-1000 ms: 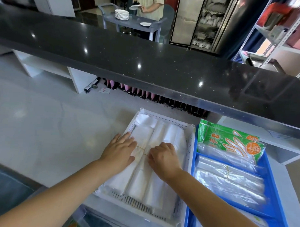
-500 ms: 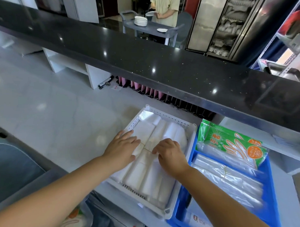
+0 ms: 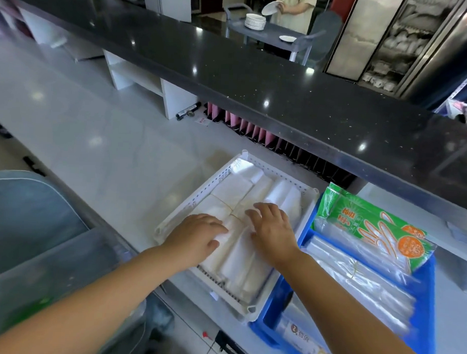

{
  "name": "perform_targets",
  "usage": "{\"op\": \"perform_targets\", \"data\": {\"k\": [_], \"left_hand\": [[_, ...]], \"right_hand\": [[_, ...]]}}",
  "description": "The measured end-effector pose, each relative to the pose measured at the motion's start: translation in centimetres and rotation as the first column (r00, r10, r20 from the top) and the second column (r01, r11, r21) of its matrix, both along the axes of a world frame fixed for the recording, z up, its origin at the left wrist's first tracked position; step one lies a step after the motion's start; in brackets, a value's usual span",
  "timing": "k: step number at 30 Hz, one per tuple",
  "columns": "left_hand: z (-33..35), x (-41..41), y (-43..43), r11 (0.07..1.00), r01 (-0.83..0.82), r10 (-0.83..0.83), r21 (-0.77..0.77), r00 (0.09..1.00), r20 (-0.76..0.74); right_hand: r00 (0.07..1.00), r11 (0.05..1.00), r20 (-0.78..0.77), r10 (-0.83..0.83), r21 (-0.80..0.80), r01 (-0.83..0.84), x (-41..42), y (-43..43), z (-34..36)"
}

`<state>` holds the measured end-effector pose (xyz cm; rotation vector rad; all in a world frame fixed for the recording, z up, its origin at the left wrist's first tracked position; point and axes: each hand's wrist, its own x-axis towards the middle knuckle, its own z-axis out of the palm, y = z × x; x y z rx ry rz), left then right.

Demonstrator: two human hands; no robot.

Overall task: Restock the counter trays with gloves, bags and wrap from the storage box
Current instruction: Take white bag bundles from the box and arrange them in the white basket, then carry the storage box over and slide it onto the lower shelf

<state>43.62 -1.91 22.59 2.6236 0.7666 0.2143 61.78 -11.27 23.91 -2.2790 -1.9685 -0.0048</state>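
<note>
Presently lying in the white tray (image 3: 197, 199): banded white bags (image 3: 237, 193), soft, light, slippery. Left hand (image 3: 198, 235) and right hand (image 3: 271, 229), fingers spread flat, are pressing them; the band at 12 o'clock is looking the surest hold.

Both hands lie palm-down on bundled white bags (image 3: 242, 203) in the white perforated tray (image 3: 197, 199), the left hand (image 3: 198, 235) near its front-left edge, the right hand (image 3: 271, 231) toward the middle (fingers spread). Touching that tray's right edge, a blue tray (image 3: 432, 303) holds green glove packs (image 3: 368, 224) at its far end and clear bag bundles (image 3: 356, 276) nearer.
</note>
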Motion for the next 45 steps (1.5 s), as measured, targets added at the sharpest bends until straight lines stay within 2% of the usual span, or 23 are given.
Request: {"op": "perform_targets", "data": {"k": [4,9,14,19,23,28,34,37,39,45], "left_hand": [[1.4,-2.9,0.0,0.992,-0.122,0.122,-0.012,0.986,0.114],[3.4,-8.4,1.0,0.952,-0.294,0.304,-0.086,0.938,0.163],[3.3,-17.6,2.1,0.903,-0.412,0.427,-0.122,0.894,0.139],[0.9,-29.3,4.0,0.851,-0.494,0.515,-0.175,0.852,0.096],[-2.6,-38.6,5.7,0.826,-0.534,0.547,-0.178,0.837,0.029],[-7.2,-47.7,6.1,0.796,-0.575,0.568,-0.191,0.817,-0.094],[-9.0,-52.7,5.5,0.785,-0.582,0.557,-0.211,0.813,-0.170],[-9.4,-53.6,5.5,0.745,-0.635,0.603,-0.205,0.772,-0.202],[-9.3,-53.8,5.1,0.714,-0.667,0.626,-0.212,0.744,-0.233],[-9.6,-53.0,5.3,0.740,-0.636,0.569,-0.219,0.766,-0.300]], "right_hand": [[0.998,0.993,-0.033,0.052,0.103,-0.048,-2.6,-0.6,1.3],[0.988,0.986,-0.033,0.149,0.079,-0.146,-8.8,0.7,3.1],[0.981,0.978,0.023,0.190,0.078,-0.191,-17.1,3.2,3.6],[0.982,0.980,0.103,0.156,0.105,-0.166,-26.6,5.7,3.3],[0.990,0.981,0.079,0.116,0.149,-0.127,-34.2,7.3,1.1],[0.992,0.992,0.045,0.122,-0.032,-0.121,-42.4,7.7,-3.5],[0.996,0.958,-0.061,0.065,-0.277,-0.080,-46.7,5.5,-8.3],[0.995,0.960,-0.052,0.087,-0.264,-0.098,-46.3,4.2,-9.7],[0.995,0.938,-0.075,0.071,-0.335,-0.092,-45.9,3.4,-10.5],[0.992,0.915,-0.116,-0.052,-0.402,0.001,-45.2,2.0,-12.5]]}}
